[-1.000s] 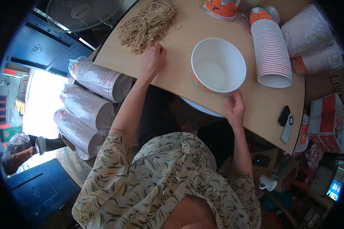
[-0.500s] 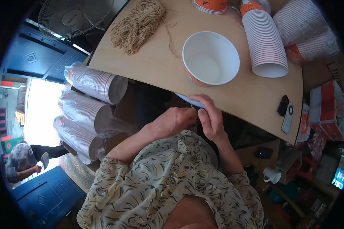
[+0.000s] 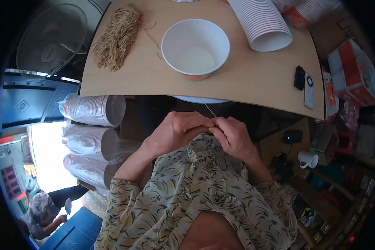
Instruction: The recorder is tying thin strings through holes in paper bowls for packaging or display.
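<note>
So the thin strand (image 3: 209,109) is out over the lap, just off the near edge of the table, slanting down to where the person's fingertips meet. Left hand (image 3: 177,128) and right hand (image 3: 233,137) are tip to tip there, both with thumb and fingers closed in a pinch on the strand, right in front of the patterned shirt (image 3: 200,179). The very ends of the fingers cover whatever bit they've got, so no clue about a knot or anything.

Behind the strand, a white rounded thing (image 3: 196,100) peeks out from under the table edge. Up on the wooden table (image 3: 258,85) there's a big white paper tub (image 3: 196,43), mouth tipped our way, with a couple of loose strands lying to its left, then a fat tan bundle of strands (image 3: 117,39) further left. A stack of nested tubs (image 3: 260,25) lies on its side to the right, and a black gadget (image 3: 299,78) sits right beside a flat grey one (image 3: 309,93).

Off the table: plastic-wrapped tub stacks (image 3: 87,141) on the left, a fan (image 3: 50,48) above them, a white mug (image 3: 308,159) to the right, and another person (image 3: 41,210) over by the bright doorway.
</note>
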The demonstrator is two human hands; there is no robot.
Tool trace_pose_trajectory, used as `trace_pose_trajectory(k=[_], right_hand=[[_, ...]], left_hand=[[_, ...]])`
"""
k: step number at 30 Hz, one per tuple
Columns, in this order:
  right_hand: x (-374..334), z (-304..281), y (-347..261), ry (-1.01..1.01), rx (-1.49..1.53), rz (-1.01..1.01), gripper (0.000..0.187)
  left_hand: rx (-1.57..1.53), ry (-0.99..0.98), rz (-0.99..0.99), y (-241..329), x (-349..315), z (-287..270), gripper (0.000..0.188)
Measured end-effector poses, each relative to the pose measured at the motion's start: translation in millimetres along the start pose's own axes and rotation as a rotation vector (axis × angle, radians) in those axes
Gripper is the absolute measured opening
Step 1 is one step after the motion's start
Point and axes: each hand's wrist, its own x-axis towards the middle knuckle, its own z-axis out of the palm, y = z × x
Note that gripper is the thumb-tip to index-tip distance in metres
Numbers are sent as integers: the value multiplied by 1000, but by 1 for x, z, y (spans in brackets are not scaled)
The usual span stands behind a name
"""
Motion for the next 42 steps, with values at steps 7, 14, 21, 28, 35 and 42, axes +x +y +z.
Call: trace_pose_trajectory(k=[7,14,21,28,35,42], right_hand=[[-5,-18,1,99,-15,-168,9],[5,-50,-3,536,-132,-101,3],[53,-15,-10,646,285,-15,10],[89,4,-4,617,189,-71,10],[101,10,-3,611,211,-3,8],[103,12,2,606,186,0,9]], left_hand=[[96,-96,48,8,12,-24,19],[819,261,213,-10,51,-73,28],[420,254,98,-26,74,-74,17],[233,354,49,-24,80,-67,15],[326,430,51,-22,80,-65,16],[380,423,52,-20,80,-61,14]])
